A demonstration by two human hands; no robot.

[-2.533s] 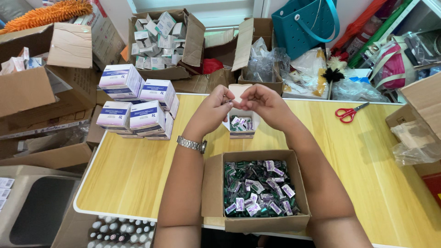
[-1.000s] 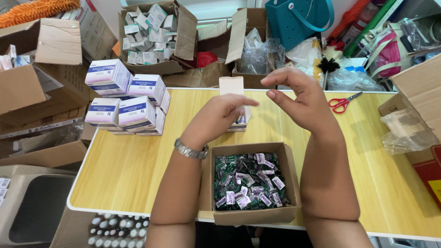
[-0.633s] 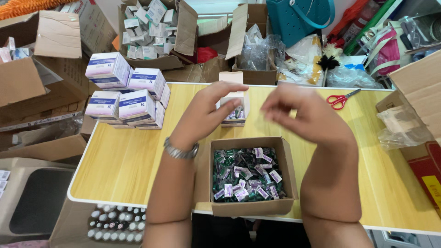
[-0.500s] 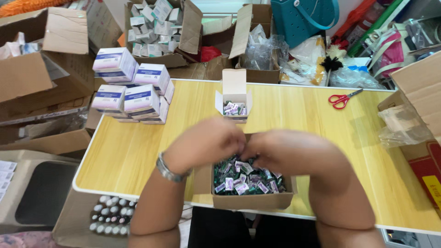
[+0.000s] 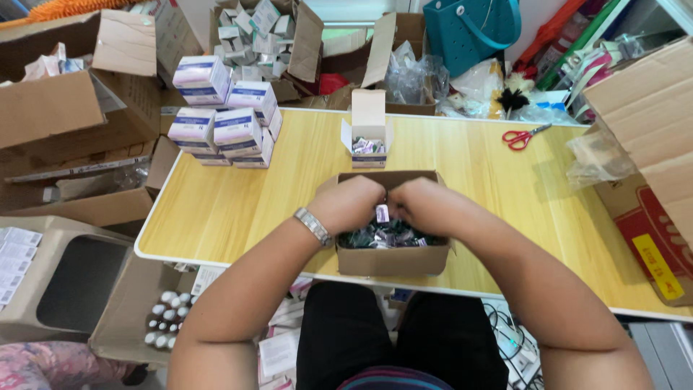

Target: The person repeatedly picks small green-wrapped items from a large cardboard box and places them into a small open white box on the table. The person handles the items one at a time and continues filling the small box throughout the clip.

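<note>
Both my hands are down inside a brown cardboard box (image 5: 390, 261) at the near table edge, filled with several small dark vials. My left hand (image 5: 346, 204), with a metal watch on its wrist, and my right hand (image 5: 426, 206) meet over the box and pinch one small vial with a pale label (image 5: 382, 213) between their fingertips. Farther back on the table stands a small white carton (image 5: 368, 144) with its lid flap up and a few vials inside.
A stack of white-and-purple cartons (image 5: 224, 119) sits at the table's back left. Red scissors (image 5: 521, 137) lie at the back right. Open cardboard boxes (image 5: 65, 108) crowd the left side, a teal bag (image 5: 469, 32) stands behind, and a tray of white-capped vials (image 5: 164, 318) is on the floor.
My hands have come back from the small white carton and dropped into the brown box, where they now hold a vial. The view has tilted downward.
</note>
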